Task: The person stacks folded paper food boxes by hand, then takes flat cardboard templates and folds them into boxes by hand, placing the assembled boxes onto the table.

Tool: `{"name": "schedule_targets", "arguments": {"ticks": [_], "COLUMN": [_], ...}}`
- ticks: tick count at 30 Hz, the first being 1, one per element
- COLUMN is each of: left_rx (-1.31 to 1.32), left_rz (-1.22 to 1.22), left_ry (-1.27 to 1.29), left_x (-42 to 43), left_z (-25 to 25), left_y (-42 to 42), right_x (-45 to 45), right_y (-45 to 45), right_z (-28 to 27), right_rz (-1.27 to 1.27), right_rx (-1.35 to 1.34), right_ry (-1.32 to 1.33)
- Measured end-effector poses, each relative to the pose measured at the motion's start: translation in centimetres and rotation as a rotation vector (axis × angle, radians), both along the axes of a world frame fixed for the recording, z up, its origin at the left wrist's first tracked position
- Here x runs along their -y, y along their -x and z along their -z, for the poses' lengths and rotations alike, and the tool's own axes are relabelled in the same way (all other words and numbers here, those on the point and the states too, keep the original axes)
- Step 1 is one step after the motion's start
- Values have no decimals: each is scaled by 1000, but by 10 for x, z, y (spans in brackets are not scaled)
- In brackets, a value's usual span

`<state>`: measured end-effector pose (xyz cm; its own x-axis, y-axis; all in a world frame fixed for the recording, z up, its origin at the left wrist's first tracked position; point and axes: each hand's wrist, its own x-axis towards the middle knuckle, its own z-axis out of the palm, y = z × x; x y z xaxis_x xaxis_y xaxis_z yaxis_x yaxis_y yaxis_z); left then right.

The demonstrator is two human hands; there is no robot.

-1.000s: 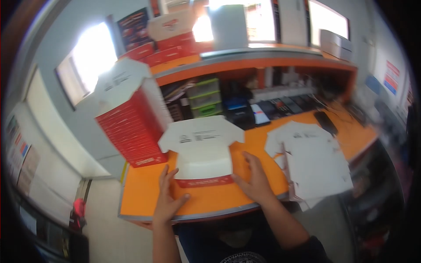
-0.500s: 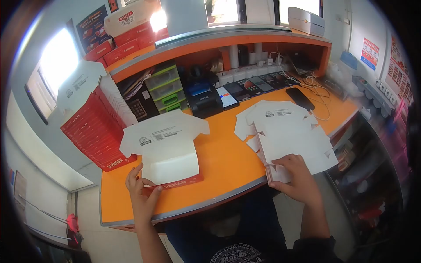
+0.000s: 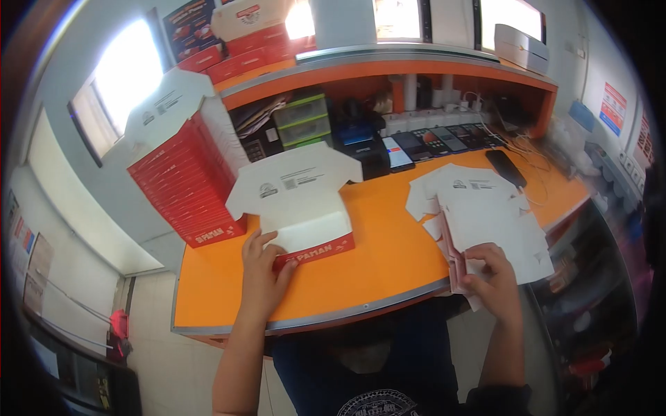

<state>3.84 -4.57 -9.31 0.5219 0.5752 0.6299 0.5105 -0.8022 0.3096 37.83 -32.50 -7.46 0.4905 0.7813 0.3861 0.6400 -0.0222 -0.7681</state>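
Note:
My left hand (image 3: 262,267) is at the near left corner of an open red and white cardboard box (image 3: 319,253). Its fingers reach over the front wall, with the thumb outside by the lettering. The box sits on the orange desk, its white lid (image 3: 298,182) raised at the back. At the right, my right hand (image 3: 496,274) pinches the folded near-left edge of a flat cardboard box blank (image 3: 492,222). This blank lies white side up on other blanks, its creased side flaps standing up a little.
A tall stack of red boxes (image 3: 184,180) stands at the desk's left end. Behind are green-edged drawers (image 3: 304,121), a black device (image 3: 364,149), several phones (image 3: 416,145) and loose cables (image 3: 531,156). A raised shelf (image 3: 388,69) runs along the back.
The view has shifted, so the desk appears farther right and higher. My right hand's fingers have curled more around the blank's folded edge. My left hand stays at the box's corner.

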Motion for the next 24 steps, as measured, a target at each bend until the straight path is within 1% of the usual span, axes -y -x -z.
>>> {"name": "schedule_targets", "arguments": {"ticks": [1, 4, 7, 10, 12, 13, 16, 19, 22, 24], "left_rx": [-20, -48, -65, -50, 14, 46, 20, 65, 144, 307], "left_rz": [16, 113, 186, 239, 227, 217, 230, 236, 318, 465], "left_ry": [-27, -53, -71, 3, -49, -69, -67, -29, 99, 412], "left_x": [-5, -21, -37, -59, -58, -55, -54, -47, -36, -2], "left_z": [-2, -18, -25, -7, -6, -4, 2, -5, -9, -13], "left_y": [-1, -11, -24, -34, -38, -39, -33, -24, -13, -6], "right_x": [0, -3, -4, -8, -11, -12, -24, -42, -52, -56], "right_y": [0, -5, -7, -6, -2, 1, 7, 37, 75, 96], "right_z": [1, 13, 17, 16, 14, 10, 3, -7, -10, -7], "right_rz": [18, 38, 65, 71, 83, 106, 33, -67, -228, -374], "right_rx": [-36, -85, -73, -38, 6, 44, 138, 108, 185, 295], "right_ry": [2, -163, -288, -444, -544, -547, -597, -622, -499, -407]}}
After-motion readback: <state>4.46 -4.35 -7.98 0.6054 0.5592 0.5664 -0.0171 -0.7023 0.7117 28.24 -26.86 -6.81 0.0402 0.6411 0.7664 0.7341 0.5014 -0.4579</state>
